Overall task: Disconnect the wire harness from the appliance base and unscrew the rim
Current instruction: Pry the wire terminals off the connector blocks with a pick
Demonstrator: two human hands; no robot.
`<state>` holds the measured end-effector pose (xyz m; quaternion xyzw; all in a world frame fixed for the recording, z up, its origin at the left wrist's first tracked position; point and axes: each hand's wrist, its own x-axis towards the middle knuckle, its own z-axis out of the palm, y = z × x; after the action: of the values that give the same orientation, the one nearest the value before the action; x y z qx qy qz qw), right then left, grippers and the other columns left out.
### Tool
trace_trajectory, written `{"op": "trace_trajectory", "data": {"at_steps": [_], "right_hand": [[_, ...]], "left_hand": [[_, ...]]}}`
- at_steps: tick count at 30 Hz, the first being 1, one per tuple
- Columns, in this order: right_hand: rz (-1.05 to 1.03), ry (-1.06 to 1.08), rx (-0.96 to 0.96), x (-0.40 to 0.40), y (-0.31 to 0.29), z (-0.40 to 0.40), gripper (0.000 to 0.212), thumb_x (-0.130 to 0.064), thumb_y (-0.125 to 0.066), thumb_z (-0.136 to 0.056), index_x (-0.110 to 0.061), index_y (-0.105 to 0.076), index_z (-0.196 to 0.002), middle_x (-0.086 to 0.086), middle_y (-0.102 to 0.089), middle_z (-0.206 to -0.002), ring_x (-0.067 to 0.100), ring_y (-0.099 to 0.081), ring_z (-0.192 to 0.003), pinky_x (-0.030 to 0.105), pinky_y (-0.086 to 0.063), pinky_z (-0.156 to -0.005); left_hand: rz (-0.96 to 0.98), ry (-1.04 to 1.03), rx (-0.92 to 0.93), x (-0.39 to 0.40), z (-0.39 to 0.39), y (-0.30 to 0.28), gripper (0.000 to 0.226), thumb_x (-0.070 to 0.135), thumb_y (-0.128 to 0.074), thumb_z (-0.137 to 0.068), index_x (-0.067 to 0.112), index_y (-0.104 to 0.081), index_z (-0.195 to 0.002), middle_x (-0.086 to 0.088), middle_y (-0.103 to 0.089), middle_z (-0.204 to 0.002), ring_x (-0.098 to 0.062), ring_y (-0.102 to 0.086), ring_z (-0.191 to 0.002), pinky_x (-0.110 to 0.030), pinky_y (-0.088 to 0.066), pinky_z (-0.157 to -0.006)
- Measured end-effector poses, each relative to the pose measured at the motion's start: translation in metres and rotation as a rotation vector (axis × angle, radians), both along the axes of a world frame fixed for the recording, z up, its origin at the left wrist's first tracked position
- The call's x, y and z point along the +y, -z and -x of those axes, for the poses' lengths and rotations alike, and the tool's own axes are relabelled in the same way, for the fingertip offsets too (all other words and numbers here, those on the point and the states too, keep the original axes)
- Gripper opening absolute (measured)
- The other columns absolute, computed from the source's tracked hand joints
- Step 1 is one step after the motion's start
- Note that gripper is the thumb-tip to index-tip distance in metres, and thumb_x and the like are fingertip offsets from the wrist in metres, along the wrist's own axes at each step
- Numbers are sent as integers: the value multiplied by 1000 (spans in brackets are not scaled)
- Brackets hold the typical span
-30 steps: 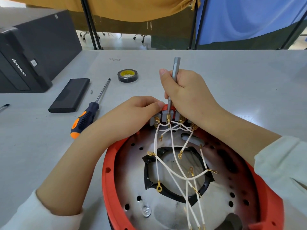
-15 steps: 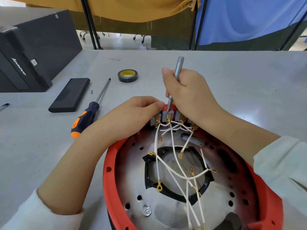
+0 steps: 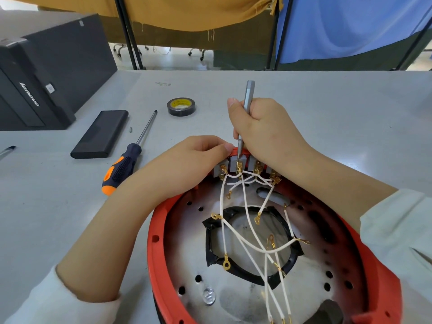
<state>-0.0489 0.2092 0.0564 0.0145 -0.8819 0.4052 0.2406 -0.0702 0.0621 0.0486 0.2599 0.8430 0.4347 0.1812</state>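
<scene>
Several ring terminals [image 3: 225, 264] of the wire harness [image 3: 243, 232] hang free, but the right hand [image 3: 264, 130], gripping a slim screwdriver [image 3: 245, 113], works the terminal block [image 3: 243, 166] while the left hand [image 3: 194, 160] pinches the red rim [image 3: 156, 253], not yet unscrewed.

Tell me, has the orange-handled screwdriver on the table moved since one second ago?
No. The orange-handled screwdriver lies as before beside the black case, its tip pointing toward the tape roll.

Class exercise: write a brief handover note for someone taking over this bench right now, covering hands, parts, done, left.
Right hand grips the slim grey metal screwdriver, tip on a brass terminal at the far rim.
Left hand holds the round red appliance base beside the terminals.
White wire harness: several ring ends lie loose; far terminals still attached.
Left: free those, then unscrew the rim.
</scene>
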Motion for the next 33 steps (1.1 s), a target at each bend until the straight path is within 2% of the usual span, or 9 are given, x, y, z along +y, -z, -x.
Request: {"op": "trace_trajectory", "data": {"at_steps": [5,11,13,16,18,21,25,29,33], "right_hand": [[-28,9,-54,0,-2,2,50,-33,-39,-100,-11,-52,-57,-20,-49,-38,-1,-49,-43,12,-38,-52],[-250,23,-6,-8,0,-8,51,-36,-40,-98,-17,-40,-51,-2,-45,-49,19,-45,-51,35,-33,-53],[-152,32,1,-8,-1,-9,51,-35,-40,-98,-10,-47,-54,4,-53,-51,21,-51,-53,37,-39,-56],[37,26,-15,-2,-4,-6,50,-30,-42,-99,-10,-52,-54,-10,-52,-40,3,-51,-43,14,-39,-47],[98,4,-6,0,-4,-4,49,-28,-42,-100,-14,-51,-54,-18,-49,-38,-2,-49,-42,8,-36,-46],[195,-30,-8,2,-3,-4,47,-32,-45,-99,-16,-51,-55,-15,-46,-37,1,-47,-38,10,-34,-45],[330,-46,-19,5,-7,-6,43,-35,-48,-98,-13,-51,-60,-11,-45,-36,3,-42,-34,10,-33,-40],[293,-5,-31,5,-6,-8,43,-36,-47,-98,-15,-52,-60,-12,-47,-36,2,-44,-34,10,-34,-41],[271,39,-56,5,-6,-10,44,-36,-45,-98,-16,-53,-60,-12,-47,-36,2,-45,-35,11,-34,-42]], "left_hand": [[-2,0,-2,1,0,-1,26,39,-45,-96,27,-68,-101,3,-71,-103,-16,-63,-103,-40,-44,-100],[-28,14,-15,1,-1,0,27,37,-44,-96,26,-68,-104,3,-71,-105,-15,-62,-106,-41,-43,-100],[-21,7,-7,1,0,1,27,39,-45,-95,27,-68,-103,2,-70,-104,-17,-62,-105,-42,-43,-100],[-3,7,9,0,0,1,27,41,-45,-95,30,-68,-101,6,-71,-101,-15,-63,-102,-41,-44,-98],[-5,13,9,0,0,0,27,41,-44,-95,30,-69,-98,6,-71,-99,-15,-63,-101,-41,-45,-98],[-6,4,16,-1,0,0,27,42,-45,-95,29,-69,-95,5,-71,-96,-16,-63,-98,-37,-47,-94],[-28,20,-1,-3,-2,-2,23,37,-46,-96,30,-68,-99,14,-71,-94,-1,-63,-93,-23,-45,-92],[14,-22,98,-4,-3,-4,23,38,-46,-95,32,-65,-107,17,-67,-102,-3,-60,-99,-26,-44,-94],[165,26,106,-10,-8,-5,30,48,-37,-96,32,-63,-101,8,-67,-96,-13,-62,-91,-23,-45,-83]]}}
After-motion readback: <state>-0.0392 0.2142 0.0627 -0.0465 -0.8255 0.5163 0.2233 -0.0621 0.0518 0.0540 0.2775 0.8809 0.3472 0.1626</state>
